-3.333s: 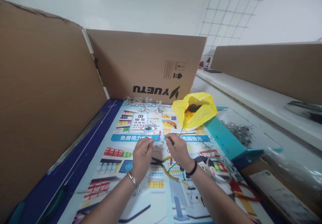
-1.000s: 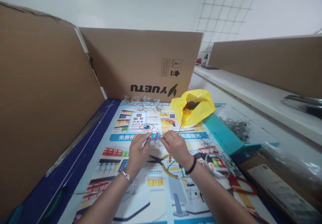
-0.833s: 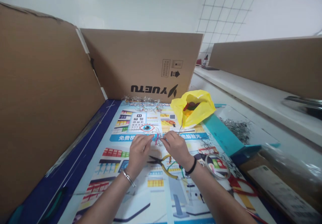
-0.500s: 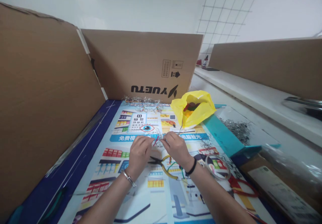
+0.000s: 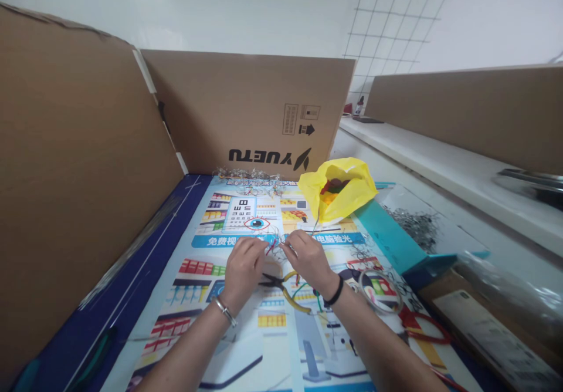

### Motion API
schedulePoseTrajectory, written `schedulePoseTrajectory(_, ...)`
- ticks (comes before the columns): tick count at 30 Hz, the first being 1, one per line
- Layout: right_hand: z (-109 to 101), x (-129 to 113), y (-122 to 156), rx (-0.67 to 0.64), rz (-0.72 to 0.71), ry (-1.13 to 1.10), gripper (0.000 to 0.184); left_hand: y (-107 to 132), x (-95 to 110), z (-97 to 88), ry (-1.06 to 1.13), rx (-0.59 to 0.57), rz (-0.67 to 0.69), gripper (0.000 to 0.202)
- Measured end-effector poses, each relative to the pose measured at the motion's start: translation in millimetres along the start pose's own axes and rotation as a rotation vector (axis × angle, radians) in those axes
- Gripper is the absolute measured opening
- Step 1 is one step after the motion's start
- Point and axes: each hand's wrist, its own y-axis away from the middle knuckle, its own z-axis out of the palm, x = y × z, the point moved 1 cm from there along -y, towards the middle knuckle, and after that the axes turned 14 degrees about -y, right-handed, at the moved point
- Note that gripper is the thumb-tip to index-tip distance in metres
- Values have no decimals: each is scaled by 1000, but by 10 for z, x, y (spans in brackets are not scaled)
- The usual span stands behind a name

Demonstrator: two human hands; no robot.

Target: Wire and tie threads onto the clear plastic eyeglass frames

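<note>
My left hand (image 5: 244,266) and my right hand (image 5: 310,261) face each other a short way apart over the printed mat. Between their pinched fingertips is a thin wire piece with a reddish-pink part (image 5: 271,247); its exact form is too small to make out. Both hands are closed on it, the left on its near side and the right on thin strands at the other. Just below them lie yellow-handled pliers (image 5: 285,292), jaws toward the left hand. Green wire (image 5: 301,289) rests beside the handles.
A yellow bag (image 5: 352,189) with coloured pieces stands behind my right hand. To its right, a teal-edged box (image 5: 387,233) holds many small metal bits. A roll of tape (image 5: 380,291) and red-handled scissors (image 5: 428,328) lie at right. Cardboard panels (image 5: 250,104) wall the back and left.
Both hands stay in almost the same place. The reddish-pink part between the fingertips has turned or shifted very slightly.
</note>
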Motion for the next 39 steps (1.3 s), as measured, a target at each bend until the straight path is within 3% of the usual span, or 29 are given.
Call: schedulePoseTrajectory(39, 20, -22, 16, 28, -14, -57, 13, 9, 14, -10, -37, 13, 37, 19)
